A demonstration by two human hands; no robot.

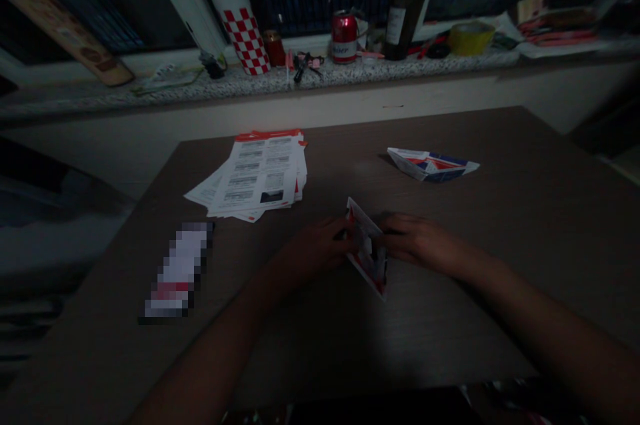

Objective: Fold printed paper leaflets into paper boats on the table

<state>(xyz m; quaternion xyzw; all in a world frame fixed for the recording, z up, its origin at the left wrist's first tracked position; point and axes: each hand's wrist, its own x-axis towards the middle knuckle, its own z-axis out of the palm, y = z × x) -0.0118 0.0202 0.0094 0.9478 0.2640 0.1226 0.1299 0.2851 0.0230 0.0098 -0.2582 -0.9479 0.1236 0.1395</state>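
A small folded paper piece (pixel 368 238), white with red parts, is held between both hands over the middle of the table. It has a pointed, diamond-like outline and a gap in its middle. My left hand (pixel 327 242) grips its left side, fingertips pressed to the paper. From the other side, my right hand (pixel 413 242) pinches the right edge, some fingers tucked into the fold. Farther back to the right rests a finished-looking folded paper boat (pixel 433 166) in white, blue and red.
Printed sheets (pixel 265 172) lie stacked at the back left of the brown table (pixel 320 345). A blurred-out phone-like object (pixel 177 272) lies at the left. On the windowsill (pixel 190 88) stand a checkered bottle (pixel 245 38), a red can (pixel 344 37), a dark bottle (pixel 403 22) and yellow tape (pixel 470 37).
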